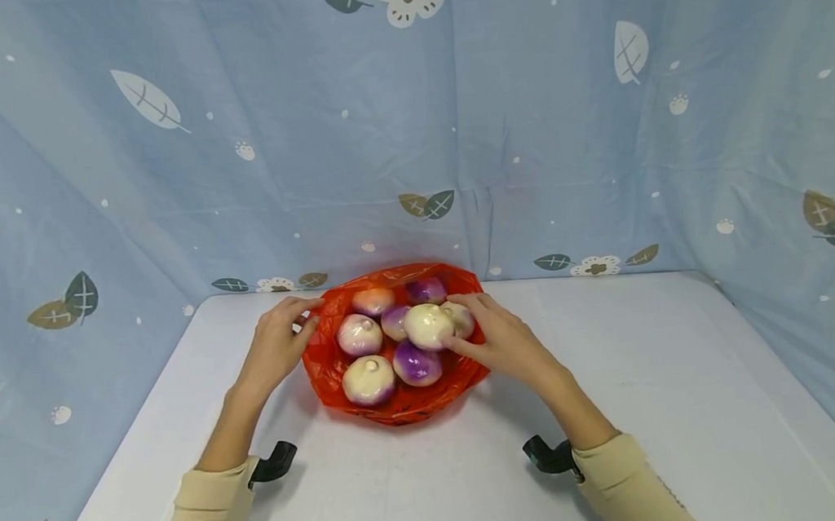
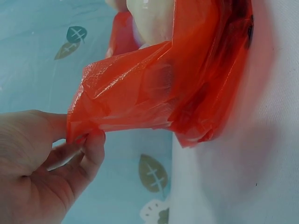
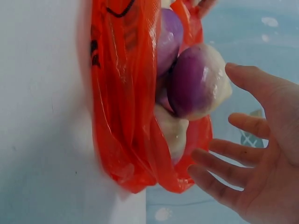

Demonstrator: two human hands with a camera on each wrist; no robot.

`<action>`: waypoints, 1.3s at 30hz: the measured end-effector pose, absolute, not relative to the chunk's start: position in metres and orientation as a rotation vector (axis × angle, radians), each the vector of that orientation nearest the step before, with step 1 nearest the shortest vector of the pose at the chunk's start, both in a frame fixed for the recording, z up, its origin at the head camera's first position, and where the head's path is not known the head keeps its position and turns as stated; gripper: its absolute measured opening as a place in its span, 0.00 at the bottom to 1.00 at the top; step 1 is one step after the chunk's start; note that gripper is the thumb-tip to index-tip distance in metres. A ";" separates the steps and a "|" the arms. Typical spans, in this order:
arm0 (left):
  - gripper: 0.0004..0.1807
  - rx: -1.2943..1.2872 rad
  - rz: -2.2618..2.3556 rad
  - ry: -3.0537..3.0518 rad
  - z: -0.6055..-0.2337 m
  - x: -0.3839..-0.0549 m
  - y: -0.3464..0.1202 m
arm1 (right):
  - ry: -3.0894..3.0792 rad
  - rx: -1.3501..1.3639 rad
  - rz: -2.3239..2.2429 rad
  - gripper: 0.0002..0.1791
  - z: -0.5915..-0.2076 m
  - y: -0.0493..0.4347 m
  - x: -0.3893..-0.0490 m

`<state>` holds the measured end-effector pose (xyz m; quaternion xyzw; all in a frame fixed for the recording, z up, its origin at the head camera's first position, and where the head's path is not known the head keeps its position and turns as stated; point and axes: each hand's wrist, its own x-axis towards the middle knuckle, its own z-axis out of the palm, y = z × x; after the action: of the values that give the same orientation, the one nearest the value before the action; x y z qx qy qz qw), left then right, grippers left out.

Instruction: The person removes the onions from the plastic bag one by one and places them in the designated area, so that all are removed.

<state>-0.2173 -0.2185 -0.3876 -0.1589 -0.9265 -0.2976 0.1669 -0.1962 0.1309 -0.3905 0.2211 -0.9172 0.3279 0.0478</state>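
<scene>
A red plastic bag lies wide open on the table, holding several glossy white-and-purple turnips. My left hand pinches the bag's left rim between thumb and fingers, and in the left wrist view the plastic stretches out from the fingertips. On top of the pile at the right sits a pale turnip; its purple side shows in the right wrist view. My right hand is beside this turnip with fingers spread, the thumb tip right at its surface and the other fingertips along the bag's rim.
The bag stands near the back of a white table, whose far edge meets a blue curtain printed with leaves and flowers. Black camera mounts stick out from both wrists at the sleeve cuffs.
</scene>
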 end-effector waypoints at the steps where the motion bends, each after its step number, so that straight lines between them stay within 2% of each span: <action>1: 0.16 -0.455 -0.848 -2.636 -0.388 -0.217 -0.218 | -2.794 0.679 1.004 0.34 -0.391 0.129 -0.196; 39: 0.17 -0.458 -0.846 -2.664 -0.389 -0.218 -0.215 | -2.787 0.705 0.991 0.40 -0.401 0.115 -0.196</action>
<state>-0.2180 -0.2149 -0.3885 -0.1596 -0.9293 -0.2952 0.1540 -0.1961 0.1146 -0.4007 0.2317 -0.9154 0.3254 0.0506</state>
